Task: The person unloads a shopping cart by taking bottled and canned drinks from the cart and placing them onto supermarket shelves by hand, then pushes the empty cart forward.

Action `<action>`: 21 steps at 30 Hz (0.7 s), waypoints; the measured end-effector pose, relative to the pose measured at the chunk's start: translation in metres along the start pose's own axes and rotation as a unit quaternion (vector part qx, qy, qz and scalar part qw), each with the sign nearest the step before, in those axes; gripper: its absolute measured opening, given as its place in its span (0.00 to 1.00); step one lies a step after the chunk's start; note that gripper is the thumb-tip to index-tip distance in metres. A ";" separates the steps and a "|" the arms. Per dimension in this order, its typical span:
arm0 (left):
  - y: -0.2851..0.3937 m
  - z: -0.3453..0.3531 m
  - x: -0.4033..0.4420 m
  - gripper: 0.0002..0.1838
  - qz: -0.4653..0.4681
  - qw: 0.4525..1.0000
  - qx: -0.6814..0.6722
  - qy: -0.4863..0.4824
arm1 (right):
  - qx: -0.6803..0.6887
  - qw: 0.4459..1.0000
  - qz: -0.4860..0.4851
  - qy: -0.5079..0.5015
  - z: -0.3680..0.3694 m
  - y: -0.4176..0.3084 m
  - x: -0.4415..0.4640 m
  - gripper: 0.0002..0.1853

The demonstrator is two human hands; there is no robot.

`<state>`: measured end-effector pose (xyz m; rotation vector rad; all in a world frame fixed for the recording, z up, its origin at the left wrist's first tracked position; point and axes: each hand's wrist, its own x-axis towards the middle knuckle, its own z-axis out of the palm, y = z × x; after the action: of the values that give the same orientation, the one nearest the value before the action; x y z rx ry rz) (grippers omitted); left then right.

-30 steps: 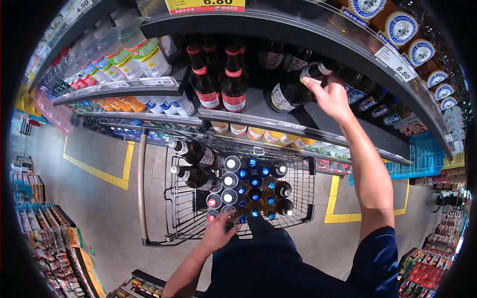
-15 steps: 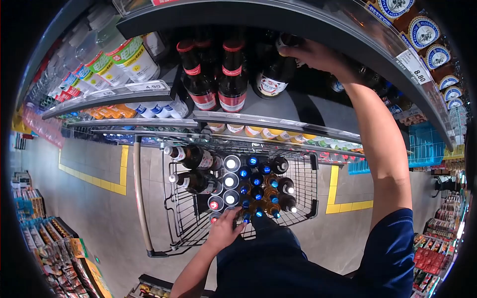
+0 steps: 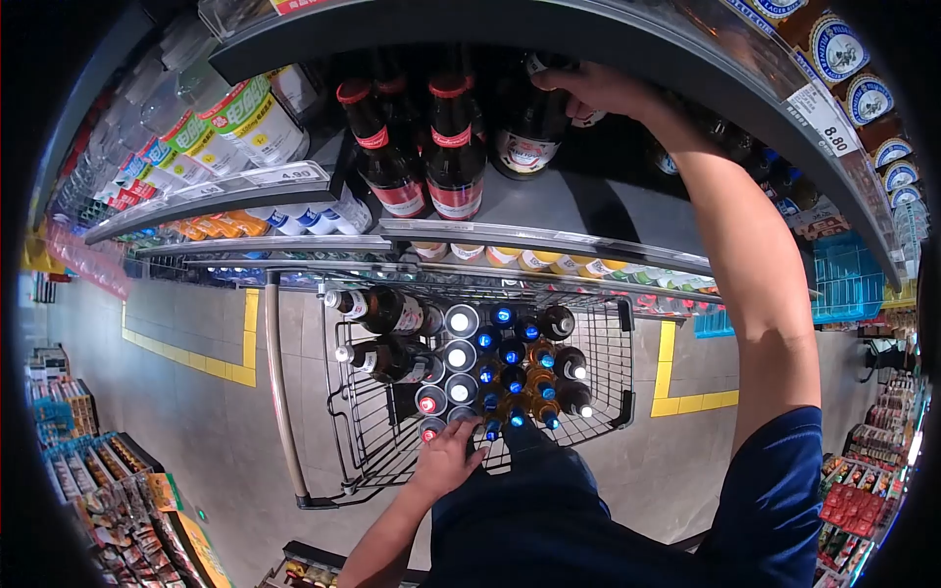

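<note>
My right hand reaches into the shelf, its fingers closed round the neck of a dark glass bottle with a white label. That bottle stands close to upright at the shelf board, just right of two red-capped bottles. Low in the view, my left hand lies at the near side of the shopping cart, thumb apart from the fingers. Its fingertips are by the cans and blue-capped bottles; whether they touch them is hard to see.
Two dark bottles lie tilted at the cart's handle end. Dark bottles stand at its other end. A price rail edges the shelf, with an upper shelf overhanging. Blue wire baskets stand right. Goods racks are behind left.
The dark bottle in my right hand has shifted slightly up and left in the view, a little deeper into the shelf. My left hand stays at the cart's near side.
</note>
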<state>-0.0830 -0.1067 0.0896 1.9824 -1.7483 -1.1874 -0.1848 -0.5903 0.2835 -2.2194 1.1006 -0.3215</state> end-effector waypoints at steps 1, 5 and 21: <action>0.001 -0.001 -0.001 0.32 0.000 1.000 0.000 0.001 | -0.009 1.000 -0.011 -0.003 -0.001 0.001 0.002 0.28; -0.001 0.003 -0.004 0.32 -0.003 1.000 -0.012 0.011 | -0.028 1.000 -0.010 -0.005 -0.005 -0.003 0.001 0.29; -0.012 0.009 -0.004 0.30 -0.012 1.000 -0.003 0.018 | -0.023 0.999 -0.013 0.035 -0.002 0.017 0.012 0.25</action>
<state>-0.0806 -0.0973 0.0768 2.0144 -1.7075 -1.1564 -0.1893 -0.6079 0.2734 -2.2808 1.1274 -0.3906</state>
